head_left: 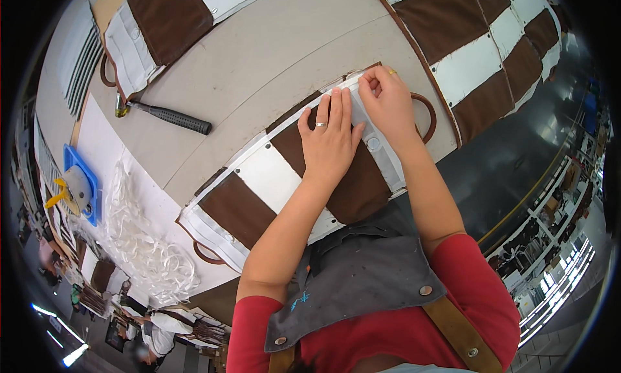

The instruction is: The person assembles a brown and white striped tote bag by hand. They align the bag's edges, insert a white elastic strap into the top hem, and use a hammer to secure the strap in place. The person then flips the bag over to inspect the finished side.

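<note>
A brown and white panelled fabric piece (259, 179) lies flat on the grey worktable (272, 56) in front of me. My left hand (330, 140) rests flat on one of its brown panels, fingers spread, with a ring on one finger. My right hand (387, 100) pinches the far end of the piece's white edge strip (388, 163), next to a round metal snap (373, 142). A brown ring handle (429, 114) sticks out just beyond my right hand, and another (202, 254) shows at the piece's opposite end.
A black-handled hammer (169, 117) lies on the table to the left. Similar brown and white pieces lie at the top left (162, 24) and top right (485, 56). A blue-based tool (79, 189) and a pile of white loops (145, 247) sit at the left edge.
</note>
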